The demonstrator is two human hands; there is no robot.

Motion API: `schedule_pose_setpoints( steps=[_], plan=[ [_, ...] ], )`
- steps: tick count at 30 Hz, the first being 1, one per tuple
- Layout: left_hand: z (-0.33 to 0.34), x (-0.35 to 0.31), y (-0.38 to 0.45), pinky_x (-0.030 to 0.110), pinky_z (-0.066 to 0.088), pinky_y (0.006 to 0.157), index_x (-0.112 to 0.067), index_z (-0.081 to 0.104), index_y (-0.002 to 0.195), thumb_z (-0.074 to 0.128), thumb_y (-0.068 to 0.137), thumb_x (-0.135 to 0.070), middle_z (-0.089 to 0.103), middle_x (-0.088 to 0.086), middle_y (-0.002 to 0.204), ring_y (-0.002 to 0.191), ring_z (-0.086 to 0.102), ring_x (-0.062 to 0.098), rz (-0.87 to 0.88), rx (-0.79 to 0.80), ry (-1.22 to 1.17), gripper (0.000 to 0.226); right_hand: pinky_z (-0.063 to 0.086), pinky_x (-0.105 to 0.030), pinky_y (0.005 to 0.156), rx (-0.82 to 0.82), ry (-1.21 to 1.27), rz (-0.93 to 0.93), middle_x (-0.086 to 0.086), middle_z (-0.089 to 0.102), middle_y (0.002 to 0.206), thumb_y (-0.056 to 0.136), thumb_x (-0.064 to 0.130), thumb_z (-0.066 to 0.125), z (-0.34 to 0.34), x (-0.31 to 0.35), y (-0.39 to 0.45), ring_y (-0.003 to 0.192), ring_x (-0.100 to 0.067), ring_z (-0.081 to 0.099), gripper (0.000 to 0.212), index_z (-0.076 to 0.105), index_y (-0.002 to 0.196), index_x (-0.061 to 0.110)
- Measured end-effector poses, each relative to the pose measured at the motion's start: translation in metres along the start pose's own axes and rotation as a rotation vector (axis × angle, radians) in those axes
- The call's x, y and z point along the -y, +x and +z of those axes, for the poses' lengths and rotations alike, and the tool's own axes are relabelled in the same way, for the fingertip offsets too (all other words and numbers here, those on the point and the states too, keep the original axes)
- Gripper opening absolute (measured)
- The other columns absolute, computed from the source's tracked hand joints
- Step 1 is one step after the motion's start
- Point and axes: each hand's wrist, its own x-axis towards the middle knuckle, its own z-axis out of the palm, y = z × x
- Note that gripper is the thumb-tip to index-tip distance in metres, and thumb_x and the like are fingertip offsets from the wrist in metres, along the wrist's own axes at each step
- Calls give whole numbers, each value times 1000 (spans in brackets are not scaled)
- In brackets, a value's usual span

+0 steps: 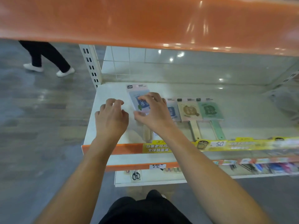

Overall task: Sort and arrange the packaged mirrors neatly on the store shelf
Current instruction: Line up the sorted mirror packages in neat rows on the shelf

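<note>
Three packaged hand mirrors [200, 110] lined up on white shelf [113, 89]. Right hand [152, 110] pinches skewed blue packaged mirror [137, 96], unaligned; left hand [111, 115] loose, empty

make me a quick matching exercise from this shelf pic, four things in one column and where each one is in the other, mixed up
Column one:
1. blue mirror pack
2. green mirror pack
3. scissors
4. left hand

Column two:
a. on a lower shelf, below the orange shelf edge
b. at the right end of the row of mirrors
c. under the right hand, whose fingers curl on it
d. over the bare white shelf, left of the mirrors, holding nothing

Pairs: 1-c, 2-b, 3-a, 4-d
</note>
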Motion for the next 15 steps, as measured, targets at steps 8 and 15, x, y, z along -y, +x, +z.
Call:
schedule_pose_setpoints(
  steps=[8, 15],
  plan=[
    [4, -23, -2, 45, 38, 94, -18, 53, 126, 52, 92, -27, 49, 5, 134, 116, 50, 31, 63, 54, -8, 35, 31, -25, 87, -92, -83, 161, 1, 44, 127, 79, 37, 66, -12, -19, -1, 113, -28, 40, 45, 59, 120, 22],
    [15, -43, -6, 44, 39, 92, -18, 55, 123, 53, 92, -30, 50, 4, 131, 114, 51, 31, 123, 86, -11, 34, 35, -33, 95, -121, -170, 281, -2, 42, 130, 83, 38, 62, -23, -43, -8, 114, -31, 37, 43, 58, 121, 20]
  ],
)
